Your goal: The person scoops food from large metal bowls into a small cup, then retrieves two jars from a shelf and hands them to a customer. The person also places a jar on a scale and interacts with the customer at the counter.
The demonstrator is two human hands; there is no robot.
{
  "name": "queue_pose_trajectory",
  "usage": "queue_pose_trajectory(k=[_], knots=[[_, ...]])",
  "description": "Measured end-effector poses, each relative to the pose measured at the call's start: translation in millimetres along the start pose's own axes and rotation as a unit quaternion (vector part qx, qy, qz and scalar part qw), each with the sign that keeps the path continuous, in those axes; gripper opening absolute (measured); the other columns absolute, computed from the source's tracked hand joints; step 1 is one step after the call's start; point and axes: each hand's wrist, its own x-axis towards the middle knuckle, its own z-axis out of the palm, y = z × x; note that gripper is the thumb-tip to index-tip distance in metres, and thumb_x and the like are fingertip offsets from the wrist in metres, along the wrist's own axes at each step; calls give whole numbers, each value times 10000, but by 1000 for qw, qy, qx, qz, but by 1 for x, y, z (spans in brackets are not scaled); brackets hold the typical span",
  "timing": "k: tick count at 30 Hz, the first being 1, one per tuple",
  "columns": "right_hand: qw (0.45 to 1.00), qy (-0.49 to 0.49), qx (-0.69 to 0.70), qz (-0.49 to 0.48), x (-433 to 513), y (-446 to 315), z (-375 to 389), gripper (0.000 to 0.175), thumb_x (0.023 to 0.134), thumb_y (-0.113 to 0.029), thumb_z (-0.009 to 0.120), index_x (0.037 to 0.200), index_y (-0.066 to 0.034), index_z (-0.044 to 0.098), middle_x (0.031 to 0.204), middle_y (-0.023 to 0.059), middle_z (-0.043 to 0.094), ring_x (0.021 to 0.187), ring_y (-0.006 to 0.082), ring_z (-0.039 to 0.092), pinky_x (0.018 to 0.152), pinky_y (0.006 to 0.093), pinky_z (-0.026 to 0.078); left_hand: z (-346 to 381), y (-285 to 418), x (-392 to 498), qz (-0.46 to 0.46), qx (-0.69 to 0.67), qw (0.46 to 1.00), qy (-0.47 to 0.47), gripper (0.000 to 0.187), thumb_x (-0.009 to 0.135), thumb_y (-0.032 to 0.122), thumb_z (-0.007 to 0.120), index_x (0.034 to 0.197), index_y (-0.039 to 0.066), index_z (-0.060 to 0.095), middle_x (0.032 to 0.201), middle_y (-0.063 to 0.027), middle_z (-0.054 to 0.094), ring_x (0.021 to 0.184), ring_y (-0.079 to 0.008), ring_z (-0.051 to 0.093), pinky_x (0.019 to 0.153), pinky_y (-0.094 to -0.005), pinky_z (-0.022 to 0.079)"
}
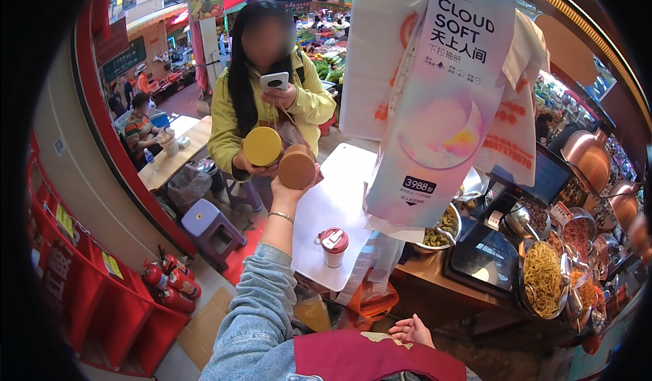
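My left hand (291, 191) reaches far forward and grips a round container with a brown top (297, 168). Right beside it, a container with a yellow round top (262, 146) is in the hand (245, 164) of a person facing me. That person's other hand holds up a white phone (275, 80). Whether the two containers touch is hard to tell. My right hand (413, 330) hangs low by my dark red apron (377, 355), fingers loosely curled and apart, nothing in it. A white cup with a red lid (334, 248) stands upright on the white table (326, 197) between us.
A hanging tissue pack (448, 101) and plastic bags (382, 60) block the view on the right. Pans of food (542, 279) line the counter beside a dark screen (484, 259). Left are a plastic stool (206, 223), fire extinguishers (175, 284) and a red shelf (112, 304).
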Motion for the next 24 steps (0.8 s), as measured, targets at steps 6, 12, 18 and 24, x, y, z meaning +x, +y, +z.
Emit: queue_pose_trajectory(k=[6, 12, 18, 24], knots=[[1000, -9, -1, 3, 2, -1, 2, 526, 991, -414, 229, 1014, 40, 496, 932, 244, 622, 802, 360, 640, 714, 453, 529, 1, -7, 4, -9, 19, 1000, 14, 527, 920, 427, 285, 1294, 83, 426, 1341, -197, 384, 1237, -452, 344, 988, -599, 334], [1000, -7, -5, 4, 3, 1, 1, 518, 992, -402, 236, 1015, 44, 497, 937, 244, 625, 803, 355, 643, 713, 442, 529, -9, 12, 25, 44, 57, 997, -14, 475, 913, 392, 326, 1241, 86, 482, 1293, -177, 453, 1191, -438, 418, 966, -603, 379], [1000, 4, -2, 2, -2, -1, 3, 511, 994, -392, 235, 1019, 48, 493, 941, 242, 625, 796, 345, 642, 717, 429, 526, 3, 6, 25, 67, 81, 994, 7, 443, 904, 370, 351, 1218, 96, 502, 1273, -157, 482, 1173, -428, 448, 967, -604, 387], [1000, -4, 2, 1, -3, 1, 4, 506, 996, -387, 236, 1022, 49, 491, 948, 245, 623, 800, 339, 642, 721, 419, 525, 8, 6, 19, 119, 104, 987, -4, 440, 901, 376, 357, 1200, 98, 523, 1250, -161, 504, 1167, -423, 456, 969, -601, 383]])
